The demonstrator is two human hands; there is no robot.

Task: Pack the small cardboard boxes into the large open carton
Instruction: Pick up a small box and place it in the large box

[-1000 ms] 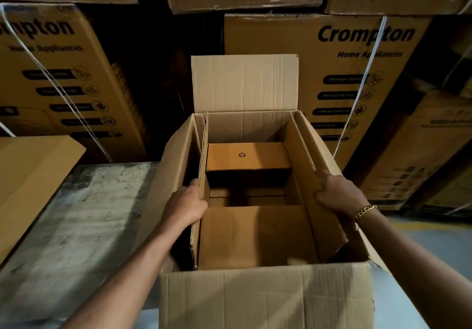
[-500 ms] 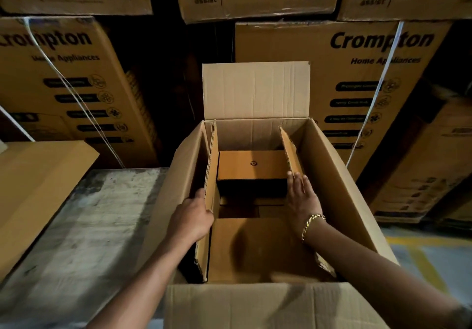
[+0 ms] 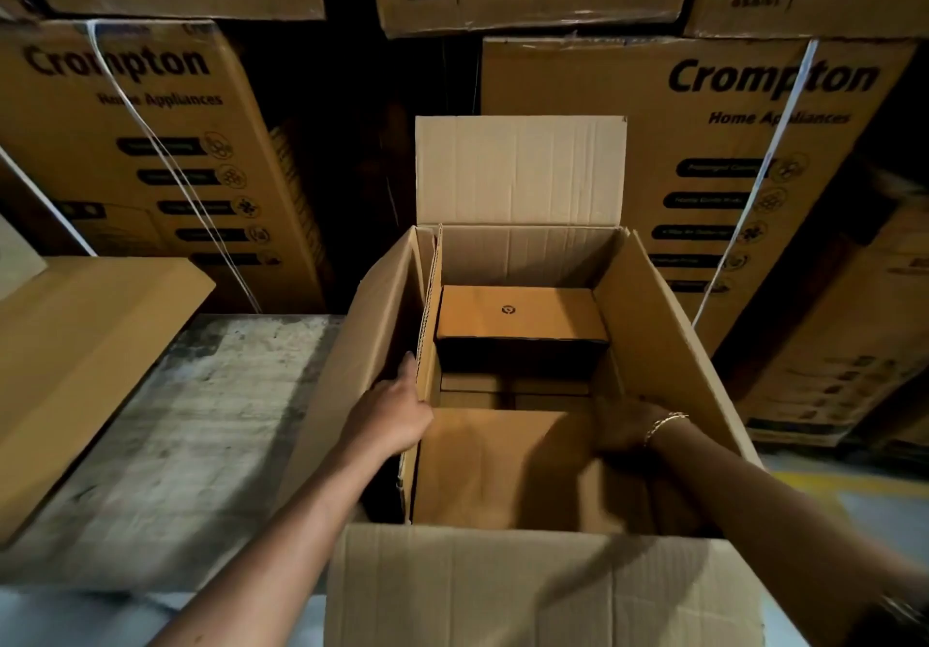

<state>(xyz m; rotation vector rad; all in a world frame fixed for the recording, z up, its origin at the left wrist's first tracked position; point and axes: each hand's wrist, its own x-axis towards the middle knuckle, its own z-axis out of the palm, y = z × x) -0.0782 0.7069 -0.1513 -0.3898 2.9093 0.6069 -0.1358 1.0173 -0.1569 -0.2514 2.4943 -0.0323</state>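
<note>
The large open carton (image 3: 668, 344) stands in front of me with its far flap upright. Inside, at the far end, a small cardboard box (image 3: 520, 312) with a round black mark lies on top; lower small boxes (image 3: 513, 392) show beneath it. A plain cardboard top (image 3: 492, 465) fills the near end. My left hand (image 3: 397, 415) grips the upright inner cardboard panel (image 3: 427, 339) along the carton's left wall, thumb on its outer side. My right hand (image 3: 623, 425) reaches low inside by the right wall, blurred and in shadow, so its fingers are hard to make out.
Tall printed appliance cartons (image 3: 151, 153) are stacked close behind and to the right. A big plain carton (image 3: 75, 344) lies at the left on the worn grey tabletop (image 3: 176, 445). Grey floor with a yellow line (image 3: 829, 483) shows at the right.
My right hand left the right flap, went into the carton and sank lower along the right wall. The right inner panel now lies against that wall. My left hand stays on the left panel.
</note>
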